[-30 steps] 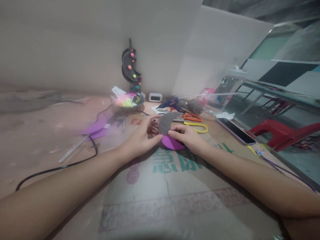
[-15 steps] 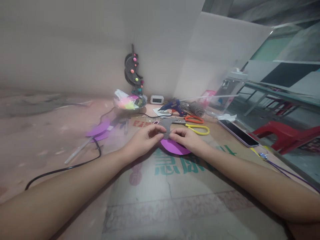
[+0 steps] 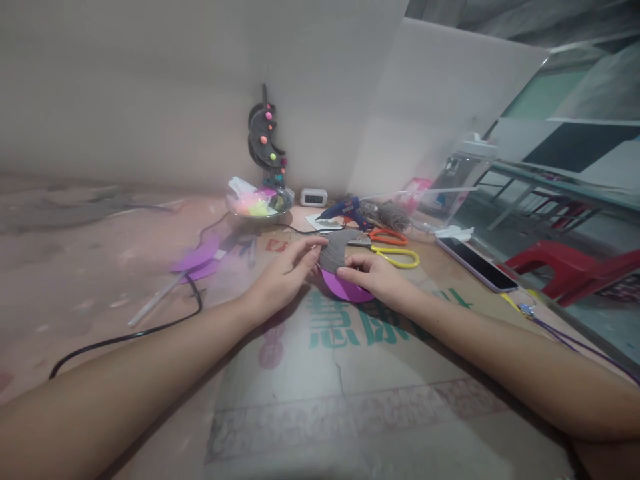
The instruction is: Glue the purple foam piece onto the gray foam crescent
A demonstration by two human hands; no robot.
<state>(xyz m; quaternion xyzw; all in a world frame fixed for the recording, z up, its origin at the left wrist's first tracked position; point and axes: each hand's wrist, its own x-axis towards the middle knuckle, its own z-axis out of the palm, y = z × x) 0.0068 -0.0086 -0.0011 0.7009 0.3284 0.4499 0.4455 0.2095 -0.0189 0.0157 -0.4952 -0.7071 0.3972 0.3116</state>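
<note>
Between my hands is a curved purple card piece (image 3: 345, 288), its upper part covered by grey yarn wrapping (image 3: 334, 252). My right hand (image 3: 376, 277) grips the right side, thumb on the front and fingers curled behind. On the left edge, my left hand (image 3: 295, 268) is closed with its index finger and thumb at the grey part; a strand between them is too small to make out. Just behind the piece lie scissors with one orange and one yellow handle (image 3: 397, 257). A blue glue gun (image 3: 345, 213) rests farther back, near a ball of grey yarn (image 3: 393, 215).
Printed cardboard (image 3: 320, 380) covers the table before me. A clear bowl (image 3: 260, 212) of colourful bits stands below a grey crescent ornament (image 3: 263, 137). Purple offcuts (image 3: 197, 260) and a black cable (image 3: 125, 337) lie left; a phone (image 3: 475, 265) and clear jug (image 3: 463, 180) are right.
My left hand has shifted slightly left and its fingertips have risen along the edge. More of the grey yarn face shows now. My right hand keeps its grip.
</note>
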